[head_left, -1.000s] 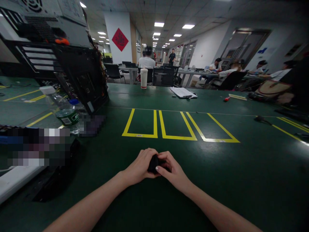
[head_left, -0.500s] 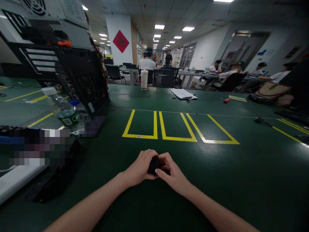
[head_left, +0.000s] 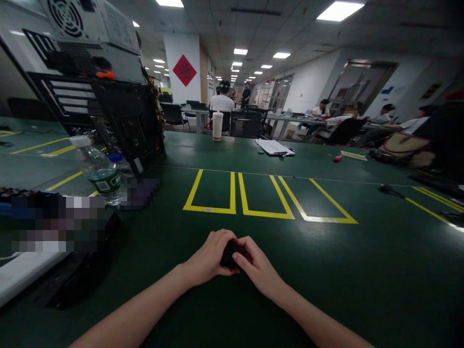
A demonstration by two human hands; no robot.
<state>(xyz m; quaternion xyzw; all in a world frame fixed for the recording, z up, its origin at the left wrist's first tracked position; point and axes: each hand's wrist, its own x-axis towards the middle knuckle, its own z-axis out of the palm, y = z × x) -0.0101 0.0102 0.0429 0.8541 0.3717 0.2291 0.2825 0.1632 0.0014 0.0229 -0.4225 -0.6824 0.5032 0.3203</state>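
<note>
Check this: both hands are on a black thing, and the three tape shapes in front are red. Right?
No, the tape shapes are yellow, as the head view shows. The left hand and right hand are on a black thing.

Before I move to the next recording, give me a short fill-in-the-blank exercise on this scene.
The object between the left grip and the right grip is coloured ____.
The tape outlines ahead on the table are coloured ____.
In the picture, the cup stands to the ____ of the clipboard.
The diamond on the pillar is coloured ____.
Missing words: black; yellow; left; red.
</note>
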